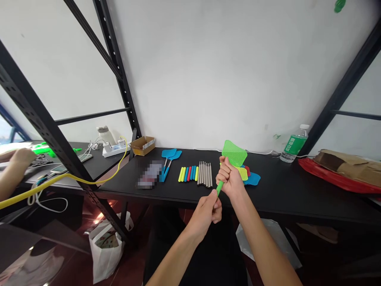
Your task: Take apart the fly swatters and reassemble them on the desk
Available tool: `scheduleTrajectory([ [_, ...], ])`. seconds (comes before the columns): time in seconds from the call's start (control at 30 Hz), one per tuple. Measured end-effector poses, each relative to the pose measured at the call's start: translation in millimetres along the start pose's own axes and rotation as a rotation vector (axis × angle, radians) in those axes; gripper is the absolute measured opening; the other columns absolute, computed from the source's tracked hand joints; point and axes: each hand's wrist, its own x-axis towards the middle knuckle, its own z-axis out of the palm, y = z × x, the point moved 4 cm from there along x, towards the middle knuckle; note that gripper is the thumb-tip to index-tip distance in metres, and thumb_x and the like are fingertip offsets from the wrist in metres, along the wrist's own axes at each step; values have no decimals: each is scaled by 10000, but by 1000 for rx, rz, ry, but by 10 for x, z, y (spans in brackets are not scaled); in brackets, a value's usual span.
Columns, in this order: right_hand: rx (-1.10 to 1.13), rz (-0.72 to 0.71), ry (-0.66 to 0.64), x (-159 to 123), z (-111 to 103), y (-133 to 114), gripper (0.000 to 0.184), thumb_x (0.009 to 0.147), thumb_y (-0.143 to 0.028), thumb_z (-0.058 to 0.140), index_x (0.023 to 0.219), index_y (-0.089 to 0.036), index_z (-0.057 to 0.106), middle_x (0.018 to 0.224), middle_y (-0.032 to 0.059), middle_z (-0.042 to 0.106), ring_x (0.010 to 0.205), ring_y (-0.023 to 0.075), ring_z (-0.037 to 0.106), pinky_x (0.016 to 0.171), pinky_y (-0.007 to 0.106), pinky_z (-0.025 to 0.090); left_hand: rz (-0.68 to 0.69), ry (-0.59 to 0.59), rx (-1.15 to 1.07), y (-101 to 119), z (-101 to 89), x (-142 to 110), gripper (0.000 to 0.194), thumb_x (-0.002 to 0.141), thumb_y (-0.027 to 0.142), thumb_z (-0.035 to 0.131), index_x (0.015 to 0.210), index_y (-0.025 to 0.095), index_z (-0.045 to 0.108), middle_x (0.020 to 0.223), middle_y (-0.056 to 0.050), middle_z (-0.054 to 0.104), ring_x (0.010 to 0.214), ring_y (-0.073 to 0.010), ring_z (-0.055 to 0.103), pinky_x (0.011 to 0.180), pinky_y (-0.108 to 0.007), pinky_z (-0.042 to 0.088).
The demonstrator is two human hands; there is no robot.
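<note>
A green fly swatter (234, 152) is held up over the table's front edge, its perforated head pointing away from me. My left hand (206, 209) is closed round the lower end of its green handle. Higher up, my right hand (228, 178) is wrapped round the swatter between handle and head, hiding the shaft. Behind my right hand lie loose swatter heads, among them a yellow one (243, 173) and a blue one (253, 179). To the left are a row of metal rods (204, 174) and several coloured handles (188, 174).
Two blue fly swatters (168, 154) lie beside a blurred patch. A cardboard box (143, 145) stands at back left, a water bottle (294, 143) at back right near a red bag (330, 176). A yellow cable (98, 182) crosses the rack post. Another person's hand (22, 157) shows far left.
</note>
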Motion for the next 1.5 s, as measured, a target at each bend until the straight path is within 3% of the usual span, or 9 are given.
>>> scheduleTrajectory([
  [0.27, -89, -35, -218, -30, 114, 77, 91, 974, -324, 563, 942, -243, 538, 517, -118, 92, 419, 74, -4, 345, 177, 83, -165, -124, -962, -104, 217, -257, 412, 996, 407, 471, 655, 200, 366, 401, 110, 210, 425, -75, 152, 554, -243, 269],
  [0.53, -83, 33, -229, -5, 78, 101, 82, 970, -321, 564, 954, -253, 521, 511, -123, 100, 386, 67, 22, 337, 171, 79, -115, -77, -1008, -228, 310, -407, 401, 945, 381, 566, 660, 213, 340, 389, 123, 186, 420, -74, 133, 555, -239, 268],
  [0.7, -78, -36, 1, 111, -108, -350, 157, 1019, -281, 448, 885, -213, 495, 496, -121, 175, 344, 53, 135, 314, 143, 160, -128, 62, -314, -357, -71, -486, 526, 915, 645, 449, 620, 226, 330, 394, 101, 208, 405, -86, 182, 526, -257, 242],
  [0.83, -207, -34, 87, 41, -256, -551, 154, 988, -283, 476, 867, -195, 510, 589, -57, 412, 395, 51, 308, 327, 138, 263, 130, 428, 739, 116, -823, -244, 489, 966, 590, 369, 762, 185, 553, 595, -1, 522, 563, -146, 482, 587, -255, 296],
  [0.93, -274, -71, 130, -45, -373, -454, 86, 926, -237, 574, 864, -186, 541, 658, -27, 468, 448, 52, 376, 345, 125, 298, 11, 718, 1407, 472, -1296, 59, 316, 1000, 370, 361, 1027, 174, 607, 878, -108, 672, 838, -258, 634, 678, -292, 369],
  [1.1, -326, -60, 144, -94, -522, -168, 115, 816, -190, 697, 894, -171, 615, 707, -10, 498, 516, 77, 441, 388, 161, 385, -144, 708, 1715, 559, -1562, 410, 350, 1003, 339, 341, 1128, 146, 605, 1009, -160, 685, 908, -301, 671, 706, -327, 431],
  [1.23, -373, -38, 127, -139, -524, -62, 164, 796, -166, 721, 943, -144, 651, 735, 9, 544, 595, 93, 515, 471, 180, 454, -43, 662, 1692, 522, -1529, 407, 420, 1013, 401, 300, 1151, 191, 636, 1095, -135, 652, 942, -279, 662, 717, -320, 444],
  [1.37, -358, 161, 22, -280, -421, 105, 159, 856, -266, 699, 928, -141, 632, 639, -40, 475, 487, 54, 423, 389, 138, 346, 127, 684, 1373, 575, -1319, 267, 461, 976, 471, 409, 1290, 198, 608, 1195, -130, 627, 1008, -267, 624, 769, -319, 455],
  [1.5, -219, 508, -207, -468, -205, 379, 178, 872, -282, 691, 850, -151, 572, 565, -93, 357, 398, 14, 193, 329, 102, 173, 150, 129, 550, 407, -717, 258, 562, 903, 618, 500, 1106, 137, 708, 978, -119, 696, 951, -242, 635, 751, -292, 476],
])
